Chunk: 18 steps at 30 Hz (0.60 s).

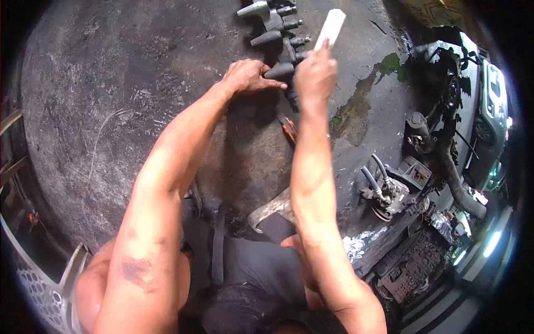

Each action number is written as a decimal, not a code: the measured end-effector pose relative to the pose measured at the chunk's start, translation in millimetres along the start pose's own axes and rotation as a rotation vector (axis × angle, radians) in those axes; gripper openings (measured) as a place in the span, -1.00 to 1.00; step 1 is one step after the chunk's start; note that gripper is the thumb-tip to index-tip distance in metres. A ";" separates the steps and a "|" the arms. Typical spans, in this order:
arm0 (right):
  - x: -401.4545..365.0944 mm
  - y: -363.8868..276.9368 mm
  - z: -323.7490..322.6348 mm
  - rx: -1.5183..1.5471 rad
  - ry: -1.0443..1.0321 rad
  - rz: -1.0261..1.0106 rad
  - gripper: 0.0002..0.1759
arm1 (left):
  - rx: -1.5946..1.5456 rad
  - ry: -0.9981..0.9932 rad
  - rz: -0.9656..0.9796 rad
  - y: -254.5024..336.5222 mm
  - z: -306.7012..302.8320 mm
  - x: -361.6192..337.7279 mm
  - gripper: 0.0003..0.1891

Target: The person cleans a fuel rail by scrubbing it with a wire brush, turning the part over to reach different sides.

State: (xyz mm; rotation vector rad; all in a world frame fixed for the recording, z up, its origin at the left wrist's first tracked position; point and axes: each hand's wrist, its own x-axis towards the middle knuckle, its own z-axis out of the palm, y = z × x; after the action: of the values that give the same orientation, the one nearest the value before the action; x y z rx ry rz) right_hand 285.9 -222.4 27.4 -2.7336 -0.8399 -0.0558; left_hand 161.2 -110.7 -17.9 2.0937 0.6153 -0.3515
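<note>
- Dark grey metal part with a row of smooth, tapered lobes (281,71) lies on the dark, stained floor (150,72). Short, stubby cylinders stick out along its right side, and the farthest lobe looks paler and shinier than the others; the near end is partly hidden by the hands.
- The left hand (245,77) is at the part's near end, fingers bent beside the nearest lobe and thumb stretched out just below it; how firmly they grip, I cannot tell.
- The right hand (316,75) is to the right of the part's near end, fingers closed on a flat, off-white bar (331,29), index finger laid along it.
- Nearer the person than the part, a red-handled tool (288,129) lies by the right forearm.
- Right of the part spreads a green and brown patch (356,108).
</note>
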 end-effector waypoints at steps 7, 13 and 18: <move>-47.9 -7.0 -75.7 0.823 -0.080 0.476 -0.28 | -0.082 0.007 -0.013 2.1 3.2 -2.1 -0.25; -129.4 -21.5 -71.7 0.904 0.035 0.595 -0.30 | 0.018 -0.082 0.099 20.1 3.8 -2.4 -0.29; -134.6 -38.7 -76.7 0.691 0.042 0.423 -0.46 | 0.058 -0.208 0.178 43.7 21.9 9.0 -0.39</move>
State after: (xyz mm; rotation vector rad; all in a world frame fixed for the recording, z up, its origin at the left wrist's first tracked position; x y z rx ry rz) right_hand 156.2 -286.3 95.0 -2.1740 -0.1876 0.2200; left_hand 192.3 -147.0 -4.1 2.1140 0.2968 -0.4821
